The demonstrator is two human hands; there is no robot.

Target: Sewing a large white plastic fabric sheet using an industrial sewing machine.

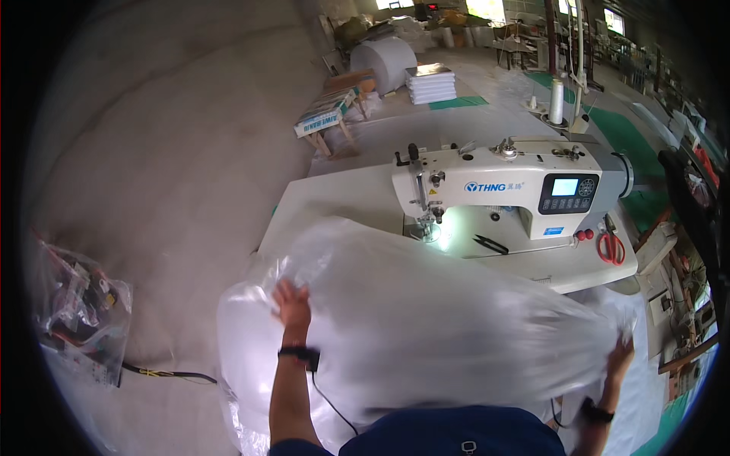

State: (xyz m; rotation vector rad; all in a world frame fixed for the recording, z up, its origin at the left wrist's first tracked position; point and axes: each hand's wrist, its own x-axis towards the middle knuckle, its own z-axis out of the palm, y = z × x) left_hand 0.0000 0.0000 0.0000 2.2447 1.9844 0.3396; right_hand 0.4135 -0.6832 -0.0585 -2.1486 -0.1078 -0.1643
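A large, translucent white plastic sheet is spread across my lap and over the front of a white sewing machine table. My left hand lies on the sheet's left part with its fingers spread. At the sheet's right side, my right hand is closed on its gathered edge; folds run toward that hand, which is slightly blurred. Beyond the sheet stands a white sewing machine, its lamp lit beside the needle. The sheet's far edge reaches close to the presser foot. Both wrists wear black bands.
Black thread snips and red-handled scissors lie on the table. A thread cone stands behind the machine. A clear bag of scraps sits at left. Farther off are a stack of white packs, a large white roll and a low bench.
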